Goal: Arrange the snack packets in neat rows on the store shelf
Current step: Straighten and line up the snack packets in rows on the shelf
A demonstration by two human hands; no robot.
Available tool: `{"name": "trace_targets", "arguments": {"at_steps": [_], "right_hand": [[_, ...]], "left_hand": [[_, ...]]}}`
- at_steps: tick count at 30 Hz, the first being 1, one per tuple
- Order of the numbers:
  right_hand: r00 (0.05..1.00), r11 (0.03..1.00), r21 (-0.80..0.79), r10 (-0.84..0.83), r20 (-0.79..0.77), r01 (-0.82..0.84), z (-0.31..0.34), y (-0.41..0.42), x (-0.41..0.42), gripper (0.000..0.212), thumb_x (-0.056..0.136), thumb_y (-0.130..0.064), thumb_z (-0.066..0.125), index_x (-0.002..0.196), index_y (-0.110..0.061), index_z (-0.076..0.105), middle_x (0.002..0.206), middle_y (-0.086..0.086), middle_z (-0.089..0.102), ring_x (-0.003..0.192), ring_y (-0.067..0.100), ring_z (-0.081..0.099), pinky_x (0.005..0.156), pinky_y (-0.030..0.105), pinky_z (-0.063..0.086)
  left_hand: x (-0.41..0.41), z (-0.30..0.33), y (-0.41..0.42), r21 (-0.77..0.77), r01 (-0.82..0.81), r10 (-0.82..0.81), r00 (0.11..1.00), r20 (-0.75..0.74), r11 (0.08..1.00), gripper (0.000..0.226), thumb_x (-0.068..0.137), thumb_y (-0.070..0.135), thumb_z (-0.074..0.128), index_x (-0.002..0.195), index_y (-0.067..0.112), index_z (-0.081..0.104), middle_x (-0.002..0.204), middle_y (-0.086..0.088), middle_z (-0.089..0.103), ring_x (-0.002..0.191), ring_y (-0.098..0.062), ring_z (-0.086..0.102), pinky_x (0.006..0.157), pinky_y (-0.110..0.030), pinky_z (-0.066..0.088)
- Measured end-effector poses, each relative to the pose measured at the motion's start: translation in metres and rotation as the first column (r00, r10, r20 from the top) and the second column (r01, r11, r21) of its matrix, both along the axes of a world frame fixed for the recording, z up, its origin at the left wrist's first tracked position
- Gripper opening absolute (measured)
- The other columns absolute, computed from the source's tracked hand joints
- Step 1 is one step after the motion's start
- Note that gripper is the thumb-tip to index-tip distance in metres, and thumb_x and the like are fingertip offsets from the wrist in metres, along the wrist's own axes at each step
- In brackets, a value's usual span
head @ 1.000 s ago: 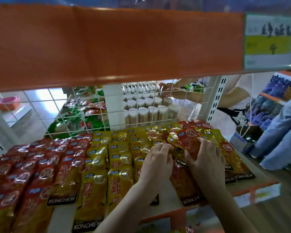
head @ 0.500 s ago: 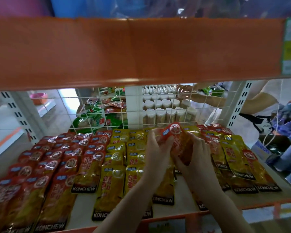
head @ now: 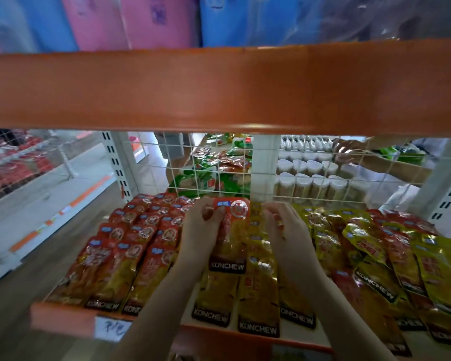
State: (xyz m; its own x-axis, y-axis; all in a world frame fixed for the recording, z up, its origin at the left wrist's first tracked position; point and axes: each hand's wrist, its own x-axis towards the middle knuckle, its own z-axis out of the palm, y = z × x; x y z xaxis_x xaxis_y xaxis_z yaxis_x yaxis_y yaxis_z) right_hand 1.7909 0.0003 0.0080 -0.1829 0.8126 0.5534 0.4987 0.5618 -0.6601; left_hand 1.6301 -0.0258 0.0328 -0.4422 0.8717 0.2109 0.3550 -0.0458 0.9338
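Observation:
My left hand [head: 201,230] grips a red snack packet [head: 232,230] by its upper left corner and holds it above the shelf [head: 63,316], over the seam between the red and yellow rows. My right hand [head: 287,230] hovers just right of that packet with its fingers loosely curled and nothing in them. Red packets [head: 130,251] lie in overlapping rows on the left of the shelf. Yellow packets [head: 258,282] lie in rows at the middle. On the right, a jumble of yellow and red packets [head: 391,254] lies crooked.
An orange shelf edge [head: 219,89] crosses overhead, close to my view. A white wire grid [head: 219,173] backs the shelf, with white uprights [head: 120,165] either side. Behind the grid stand white-lidded jars [head: 310,181] and green packets [head: 206,178]; another person's arm [head: 370,157] reaches there.
Both hands lifted a red packet from the right-hand jumble and carried it left. My right hand has let go; only my left hand holds it. My view shifted left.

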Motion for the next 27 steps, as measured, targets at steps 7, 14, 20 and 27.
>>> {"name": "trace_targets", "arguments": {"at_steps": [7, 14, 20, 27], "right_hand": [[0.99, 0.998, -0.017, 0.056, 0.128, -0.054, -0.025, -0.001, -0.002, 0.018, 0.094, -0.019, 0.05, 0.1, -0.016, 0.067, 0.097, -0.009, 0.058, 0.085, 0.007, 0.056, 0.069, 0.013, 0.041], [0.98, 0.995, 0.0, 0.101, 0.172, -0.103, -0.027, -0.009, 0.001, 0.014, 0.093, -0.015, 0.053, 0.098, -0.016, 0.066, 0.096, -0.009, 0.057, 0.086, 0.011, 0.059, 0.068, 0.028, 0.051], [0.974, 0.993, 0.016, 0.114, 0.194, -0.12, -0.029, -0.008, 0.003, 0.019, 0.092, -0.022, 0.048, 0.098, -0.019, 0.066, 0.097, -0.011, 0.056, 0.086, 0.009, 0.057, 0.068, 0.029, 0.051], [0.967, 0.993, 0.023, 0.11, 0.231, -0.119, -0.028, -0.008, 0.004, 0.014, 0.092, -0.012, 0.055, 0.1, -0.017, 0.065, 0.098, -0.009, 0.057, 0.086, 0.01, 0.057, 0.069, 0.029, 0.051]], "left_hand": [[-0.058, -0.021, -0.016, -0.116, -0.114, 0.083, 0.966, -0.245, 0.987, 0.023, 0.09, 0.017, 0.06, 0.11, 0.005, 0.062, 0.097, 0.002, 0.059, 0.091, -0.014, 0.056, 0.074, -0.02, 0.041], [-0.067, -0.035, -0.028, -0.18, -0.14, 0.058, 0.915, -0.4, 0.974, 0.028, 0.092, 0.02, 0.056, 0.118, 0.009, 0.056, 0.101, -0.001, 0.058, 0.087, -0.009, 0.05, 0.058, -0.007, 0.036], [-0.062, -0.043, -0.034, -0.173, -0.13, 0.031, 0.874, -0.484, 0.976, 0.022, 0.093, 0.017, 0.056, 0.114, 0.015, 0.06, 0.106, -0.003, 0.066, 0.085, -0.011, 0.056, 0.065, -0.013, 0.043], [-0.055, -0.053, -0.041, -0.125, -0.152, 0.038, 0.769, -0.638, 0.98, 0.031, 0.093, 0.018, 0.053, 0.124, 0.013, 0.055, 0.113, -0.002, 0.058, 0.108, -0.018, 0.053, 0.09, -0.025, 0.043]]}}
